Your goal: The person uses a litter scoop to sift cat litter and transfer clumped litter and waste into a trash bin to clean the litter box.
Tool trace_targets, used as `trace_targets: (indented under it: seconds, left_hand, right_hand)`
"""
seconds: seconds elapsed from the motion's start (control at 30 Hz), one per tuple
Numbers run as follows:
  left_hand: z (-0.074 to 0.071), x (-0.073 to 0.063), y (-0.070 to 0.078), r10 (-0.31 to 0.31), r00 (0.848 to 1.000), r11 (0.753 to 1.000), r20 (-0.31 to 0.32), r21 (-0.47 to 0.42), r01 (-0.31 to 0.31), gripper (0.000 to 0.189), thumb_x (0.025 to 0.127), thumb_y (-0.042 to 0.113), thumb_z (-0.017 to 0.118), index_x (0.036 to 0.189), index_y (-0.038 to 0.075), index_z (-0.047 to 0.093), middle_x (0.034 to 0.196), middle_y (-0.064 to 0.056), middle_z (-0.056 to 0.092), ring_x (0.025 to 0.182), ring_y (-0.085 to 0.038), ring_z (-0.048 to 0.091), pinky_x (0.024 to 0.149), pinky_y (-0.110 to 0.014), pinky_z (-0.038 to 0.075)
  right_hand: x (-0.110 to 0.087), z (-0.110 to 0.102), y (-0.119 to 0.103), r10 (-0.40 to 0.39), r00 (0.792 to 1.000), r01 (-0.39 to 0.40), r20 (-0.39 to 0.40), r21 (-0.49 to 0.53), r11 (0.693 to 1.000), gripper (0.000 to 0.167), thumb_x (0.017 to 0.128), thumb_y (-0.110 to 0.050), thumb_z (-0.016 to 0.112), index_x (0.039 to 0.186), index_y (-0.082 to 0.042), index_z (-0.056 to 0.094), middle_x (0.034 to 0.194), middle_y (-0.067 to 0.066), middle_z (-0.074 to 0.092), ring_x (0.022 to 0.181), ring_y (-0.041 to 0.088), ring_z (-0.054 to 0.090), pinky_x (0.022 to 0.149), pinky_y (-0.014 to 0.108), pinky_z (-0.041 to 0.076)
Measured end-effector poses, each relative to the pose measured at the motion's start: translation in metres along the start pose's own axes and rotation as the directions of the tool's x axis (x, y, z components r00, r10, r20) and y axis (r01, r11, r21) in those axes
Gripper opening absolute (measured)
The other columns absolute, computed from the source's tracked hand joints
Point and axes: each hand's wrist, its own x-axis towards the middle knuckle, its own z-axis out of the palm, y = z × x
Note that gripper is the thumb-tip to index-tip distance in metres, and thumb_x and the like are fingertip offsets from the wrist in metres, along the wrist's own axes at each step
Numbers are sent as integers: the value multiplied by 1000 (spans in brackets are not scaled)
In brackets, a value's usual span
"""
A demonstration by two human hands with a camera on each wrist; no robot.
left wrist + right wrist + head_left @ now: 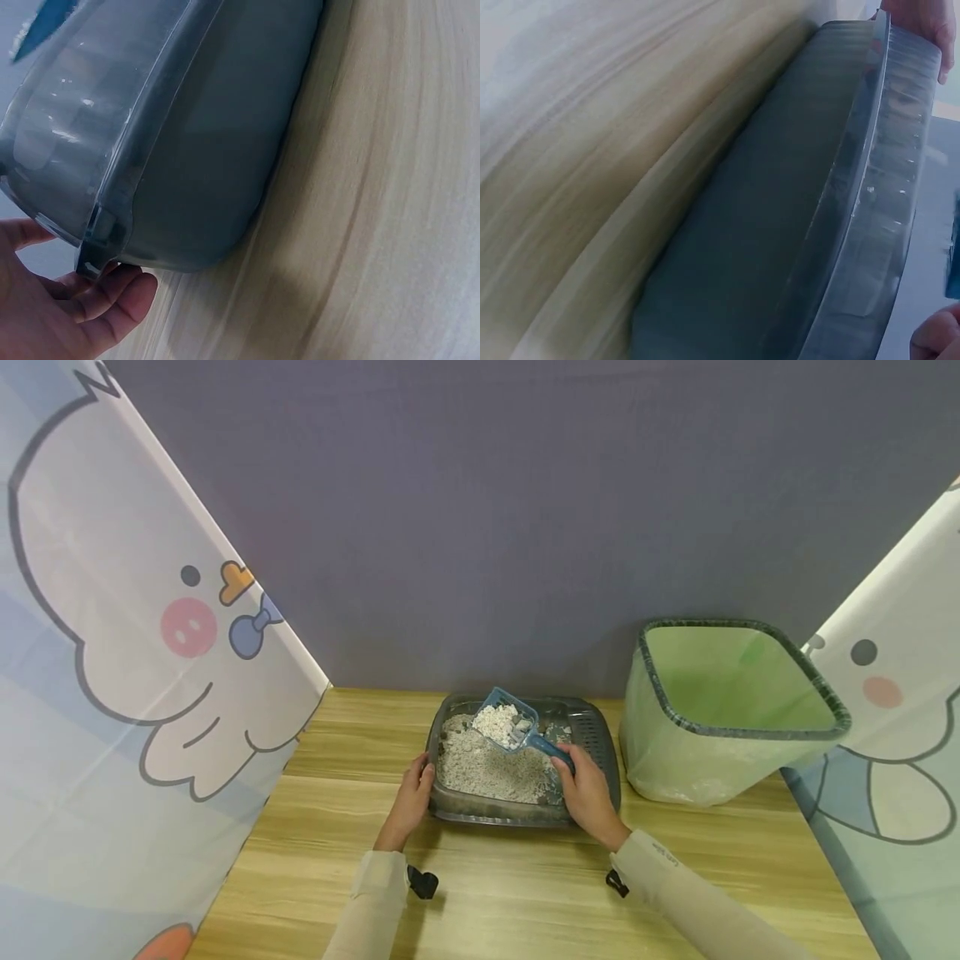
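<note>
A grey litter box (495, 814) lies on the table, partly filled with pale grainy litter (491, 772). At its left end my left hand (408, 797) grips the rim; the left wrist view has the thumb above and the curled fingers (120, 304) below the edge. My right hand (588, 789) grips the handle of a blue litter scoop (536, 741) over the box. Whitish litter and clumps (498, 724) sit heaped in the scoop. Only a bit of the scoop (954, 259) and a fingertip (937, 335) appear in the right wrist view.
A pale green bin (675, 760) with a dark patterned rim stands on the wooden table (495, 893), right of the litter box. A grey wall (465, 527) rises behind, and cartoon-printed curtains (112, 568) flank both sides.
</note>
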Motion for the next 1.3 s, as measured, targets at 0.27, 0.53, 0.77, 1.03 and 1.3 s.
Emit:
trace_targets:
  seconds: [0.27,0.53,0.77,1.03,1.3]
  left_hand:
    - [1,1,0,-15,1000,1000,-4,16,15,56,105,37,31,145,-3,30,131,-31,39,119,-43,42,94,-56,35]
    - [1,1,-2,-11,1000,1000,-11,26,11,56,104,38,31,144,-2,31,128,-31,40,116,-42,44,92,-56,37]
    - [1,0,-3,-4,1000,1000,-10,22,5,56,104,38,30,145,-1,30,129,-30,40,117,-43,44,93,-56,36]
    - [1,0,-3,-18,1000,999,-6,30,18,57,104,39,30,145,0,31,129,-30,40,117,-42,43,93,-56,36]
    - [1,0,-4,1,1000,1000,-7,19,-1,56,105,37,31,144,-2,31,131,-31,39,119,-43,41,95,-56,34]
  right_hand:
    - [0,-1,0,-12,1000,12,3,1,1000,24,99,-16,52,115,-1,62,71,-3,50,57,11,42,57,33,38]
    - [0,-3,1,-15,1000,15,10,0,1000,23,99,-14,52,114,-2,64,71,1,53,57,10,42,57,32,38]
    - [0,-3,1,-19,1000,20,-24,8,1000,23,95,-13,59,115,-3,60,80,-1,54,61,11,45,56,31,40]
    - [-1,-5,1,-33,996,36,-88,43,998,24,94,-10,60,117,-4,58,85,-1,51,60,9,44,53,28,40]
    - [2,-8,4,-119,981,121,-154,6,993,26,91,-5,63,116,-3,58,88,3,54,64,11,45,56,29,40]
